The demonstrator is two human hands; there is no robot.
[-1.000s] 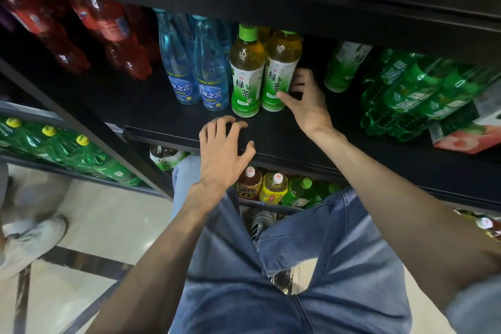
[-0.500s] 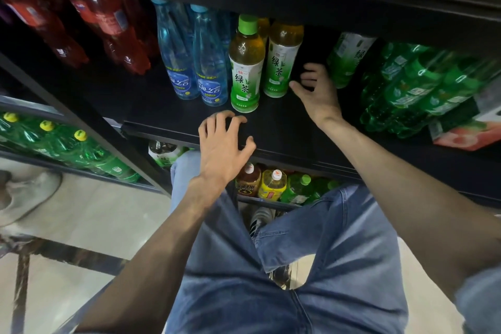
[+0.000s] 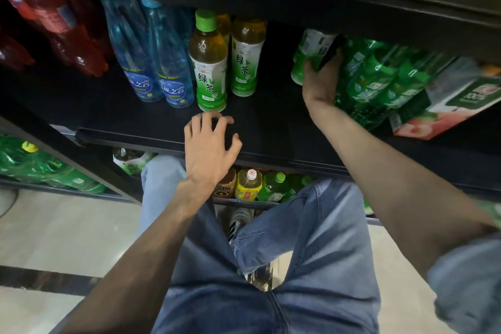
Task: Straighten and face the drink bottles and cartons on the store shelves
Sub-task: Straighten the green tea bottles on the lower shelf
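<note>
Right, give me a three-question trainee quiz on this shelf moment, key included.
1. True or false: the right hand grips a green tea bottle set back on the shelf.
2. Which stands nearest the left hand? A. the blue water bottles B. the front green tea bottle C. the peach juice carton
3. Fill in: the left hand's fingertips rest on the black ____.

Key: 1 true; 2 B; 3 shelf.
</note>
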